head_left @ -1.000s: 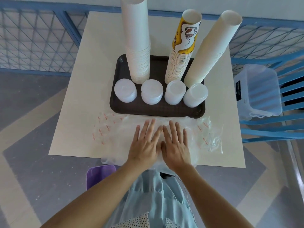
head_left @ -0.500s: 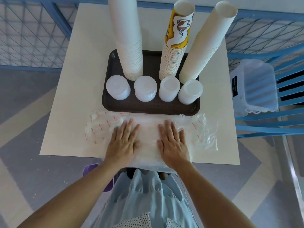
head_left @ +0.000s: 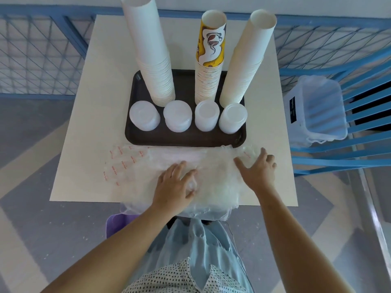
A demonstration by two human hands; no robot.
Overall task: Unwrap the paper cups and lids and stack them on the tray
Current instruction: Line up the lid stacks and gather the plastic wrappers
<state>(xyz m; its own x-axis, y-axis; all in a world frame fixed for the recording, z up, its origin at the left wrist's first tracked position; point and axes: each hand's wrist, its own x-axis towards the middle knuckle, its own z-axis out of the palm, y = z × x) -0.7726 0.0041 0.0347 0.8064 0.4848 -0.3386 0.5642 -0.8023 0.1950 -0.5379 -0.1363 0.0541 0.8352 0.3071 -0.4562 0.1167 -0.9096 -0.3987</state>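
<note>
Three tall cup stacks (head_left: 152,60) stand at the back of the dark tray (head_left: 132,132) in the upper centre, with four lid stacks (head_left: 144,115) lined in front, so the stacking looks finished; the empty clear wrappers (head_left: 215,166) lie heaped mid-frame on the table (head_left: 84,123), just below the tray; the left hand (head_left: 175,187) rests on the heap with fingers loosely spread, likely pinning it; the right hand (head_left: 258,170), splayed and holding nothing, covers the heap's right end, probably to flatten it.
</note>
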